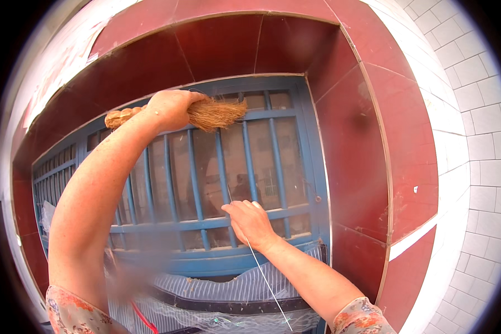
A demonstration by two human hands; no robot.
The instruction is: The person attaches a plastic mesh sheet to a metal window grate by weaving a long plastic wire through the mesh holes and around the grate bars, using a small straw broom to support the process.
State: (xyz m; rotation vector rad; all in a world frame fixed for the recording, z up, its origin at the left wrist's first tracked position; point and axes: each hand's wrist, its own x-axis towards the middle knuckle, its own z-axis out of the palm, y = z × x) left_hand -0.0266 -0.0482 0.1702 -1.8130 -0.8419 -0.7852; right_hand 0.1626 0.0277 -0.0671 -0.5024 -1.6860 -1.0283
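Note:
My left hand [173, 107] is raised at the upper part of a blue barred window frame [234, 252], closed around a small straw brush [219, 113]. The loose bristles point right, across the bars, and the bound handle end shows left of my wrist. Lower and to the right, my right hand [249, 223] pinches a thin white cord [265, 277] in front of the bars. The cord runs down from my fingers towards the bottom edge, and a thin dark line shows just above my fingertips. Dusty glass panes stand behind the bars.
Dark red tiles [359, 175] frame the window recess. Striped fabric [234, 288] with a black band and clear plastic sheeting [234, 321] hangs across the lower part, with a red strip [144, 319] beside it. White tiled wall [486, 171] stands at the far right.

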